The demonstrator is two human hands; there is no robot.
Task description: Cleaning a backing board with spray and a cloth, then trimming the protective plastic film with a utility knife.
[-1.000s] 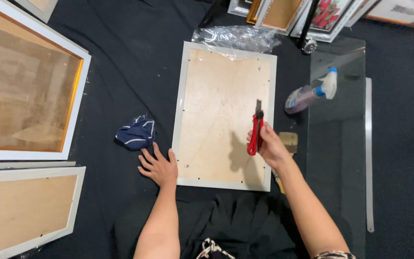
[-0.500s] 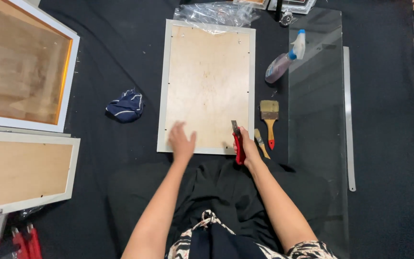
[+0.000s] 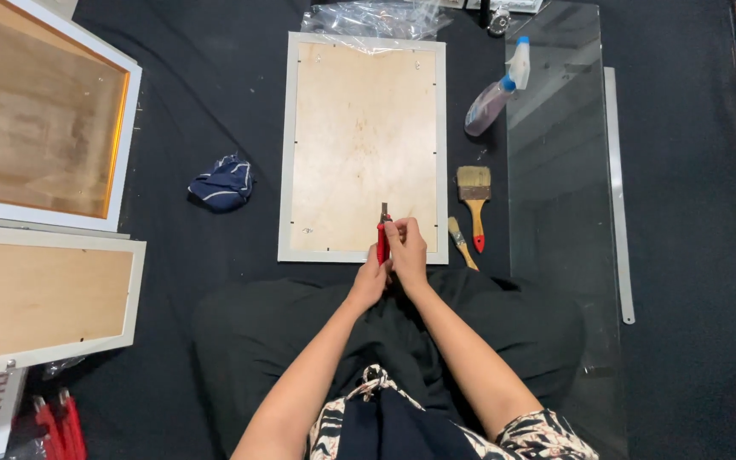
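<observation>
A white picture frame (image 3: 284, 145) lies face down on black cloth, its wooden backing board upward. Both my hands meet at its near edge. My right hand (image 3: 408, 250) and my left hand (image 3: 370, 278) together grip red-handled pliers (image 3: 382, 238), whose metal tip rests on the backing board near the bottom edge. My legs in black trousers are folded just below the frame.
A glass sheet (image 3: 555, 170) lies right of the frame, with a spray bottle (image 3: 496, 89) and two paintbrushes (image 3: 474, 200) beside it and a metal ruler (image 3: 618, 187) farther right. A blue cloth (image 3: 223, 183) lies left. Two more frames (image 3: 40, 128) lie at the left.
My left hand left the backing board and joined my right hand on the pliers. The pliers moved from the frame's right side to its near edge.
</observation>
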